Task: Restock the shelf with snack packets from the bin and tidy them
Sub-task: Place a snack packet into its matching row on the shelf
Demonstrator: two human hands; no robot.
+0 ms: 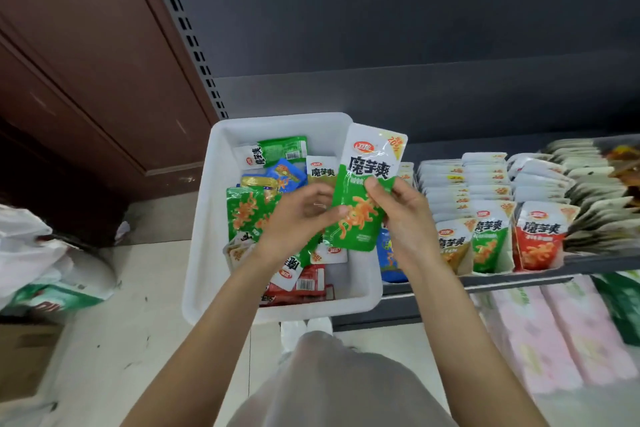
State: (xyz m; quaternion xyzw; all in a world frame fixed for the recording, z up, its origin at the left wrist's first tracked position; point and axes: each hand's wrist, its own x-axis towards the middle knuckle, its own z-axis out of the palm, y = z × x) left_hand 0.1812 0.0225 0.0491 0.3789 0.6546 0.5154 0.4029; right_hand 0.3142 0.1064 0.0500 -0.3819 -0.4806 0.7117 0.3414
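A green and white snack packet [367,177] stands upright above the white bin [204,229]. My right hand [403,215] grips its right side, thumb on the front. My left hand [298,218] pinches its lower left edge. The bin rests against the left end of the shelf [588,262] and holds several loose packets in green, blue, red and white. On the shelf, packets stand in rows: a yellow-fronted row [453,248], a green row [490,236] and a red row [542,236]. A blue packet [391,260] shows just below my right wrist.
More pale packets [595,191] fill the shelf's right part. Pink wrapped packs [554,336] lie on the lower level. White plastic bags [45,263] and a cardboard box [24,357] sit on the floor at left. A brown wooden panel [86,62] stands behind.
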